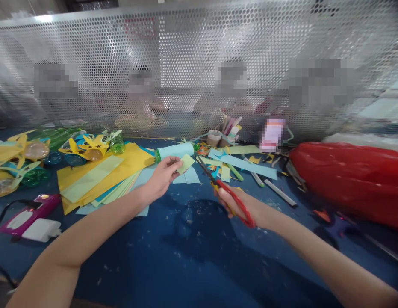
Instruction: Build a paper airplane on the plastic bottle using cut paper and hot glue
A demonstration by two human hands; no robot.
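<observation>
Between the thumb and fingers of my left hand (165, 173) is a small piece of pale green paper (186, 164). My right hand (234, 201) grips a pair of scissors (232, 192) with red and yellow handles. The dark blades point up and left, just to the right of the paper and apart from it. Behind my left hand lies a green plastic bottle wrapped in light blue paper (175, 151). Light blue paper pieces (191, 175) rest on the table below the held paper.
Yellow sheets (134, 160) and paper strips (92, 177) lie left, near bottle crafts (89, 147). A purple power strip (32, 216) is at far left. Cut scraps (250, 164), cups (214, 137) and a red plastic bag (343, 179) are right. A perforated metal screen (186, 55) stands behind.
</observation>
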